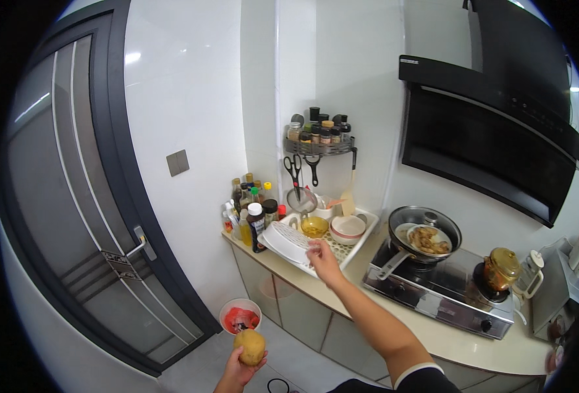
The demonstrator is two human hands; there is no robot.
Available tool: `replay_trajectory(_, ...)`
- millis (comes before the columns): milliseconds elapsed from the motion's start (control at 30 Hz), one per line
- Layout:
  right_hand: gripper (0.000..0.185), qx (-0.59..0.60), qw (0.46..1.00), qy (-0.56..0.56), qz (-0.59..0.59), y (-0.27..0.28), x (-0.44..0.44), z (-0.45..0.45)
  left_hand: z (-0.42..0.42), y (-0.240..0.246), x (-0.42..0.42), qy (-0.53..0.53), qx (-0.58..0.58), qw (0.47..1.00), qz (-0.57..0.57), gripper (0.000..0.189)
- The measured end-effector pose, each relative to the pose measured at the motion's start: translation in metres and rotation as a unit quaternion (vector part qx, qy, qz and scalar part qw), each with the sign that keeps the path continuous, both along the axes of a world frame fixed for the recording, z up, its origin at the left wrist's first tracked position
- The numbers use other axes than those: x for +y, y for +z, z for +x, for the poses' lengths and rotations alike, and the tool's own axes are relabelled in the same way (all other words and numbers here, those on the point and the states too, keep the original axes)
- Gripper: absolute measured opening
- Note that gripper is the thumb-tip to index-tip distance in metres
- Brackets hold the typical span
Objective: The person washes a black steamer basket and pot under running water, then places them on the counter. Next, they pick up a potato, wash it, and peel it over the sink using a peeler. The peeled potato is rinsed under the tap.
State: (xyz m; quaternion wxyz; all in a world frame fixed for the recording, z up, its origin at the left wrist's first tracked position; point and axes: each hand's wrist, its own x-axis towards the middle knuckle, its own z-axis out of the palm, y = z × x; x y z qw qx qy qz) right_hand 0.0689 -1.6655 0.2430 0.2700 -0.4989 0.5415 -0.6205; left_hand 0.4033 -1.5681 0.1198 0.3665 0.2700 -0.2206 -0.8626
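Observation:
My left hand holds a large yellow-brown potato low in front of me, above the floor. Over the counter, my right hand has its curled fingers at the right end of a white plastic colander basket. Whether they grip its rim or only touch it is hard to see. The basket lies tilted, its slotted side up, over the front left of a white dish rack. Behind it in the rack are an amber glass bowl and stacked pink-and-white bowls.
Sauce bottles crowd the counter's left end. Scissors hang under a spice shelf. A lidded pan and an amber glass pot sit on the gas stove. A lined bin stands near the door.

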Motion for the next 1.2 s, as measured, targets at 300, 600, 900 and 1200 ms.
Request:
replay_trajectory(300,0.039,0.332,0.899,-0.285,0.019,0.045,-0.217,-0.107,0.04,0.003,-0.032,0.19,0.035,0.978,0.074,0.056)
replay_trajectory(600,0.046,0.396,0.864,-0.29,0.11,0.069,-0.309,-0.154,0.037,0.012,-0.033,0.329,0.027,0.94,0.091,0.048)
replay_trajectory(900,0.049,0.465,0.799,-0.365,-0.114,0.069,-0.297,-0.151,0.014,0.012,-0.065,0.266,0.055,0.96,0.064,0.045)
replay_trajectory(1200,0.033,0.412,0.873,-0.23,-0.126,0.104,-0.188,-0.055,-0.02,-0.005,-0.109,0.029,-0.004,0.998,0.05,0.061)
